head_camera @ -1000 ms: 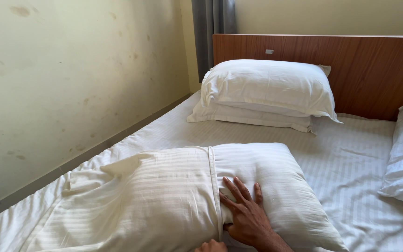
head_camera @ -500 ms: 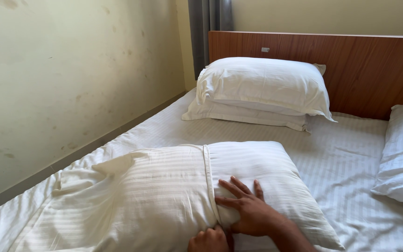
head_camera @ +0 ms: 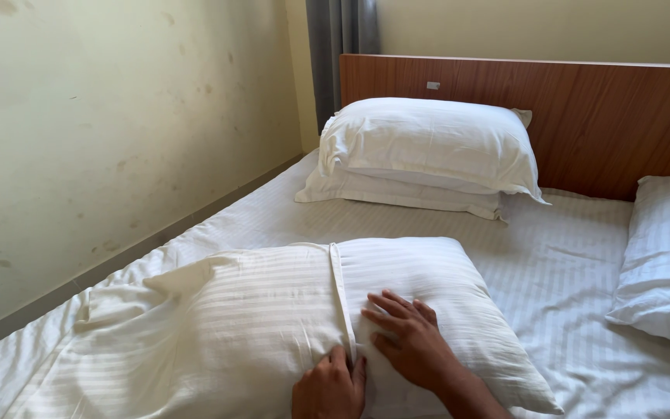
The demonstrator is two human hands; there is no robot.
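1. Pillow lies on bed, near foot end, half inside striped pillowcase.
2. Case hem runs across pillow's middle.
3. Right hand flat on bare pillow just right of hem, fingers spread, gripping nothing.
4. Left hand at hem's lower end, fingers curled onto case edge; grip unclear.
5. Two stacked pillows against headboard; another pillow at right. Wall at left.

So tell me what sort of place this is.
Probably a plain hotel or guesthouse bedroom: a bed in white striped linen, stacked pillows against a wooden headboard, and both hands pressing a half-cased pillow.
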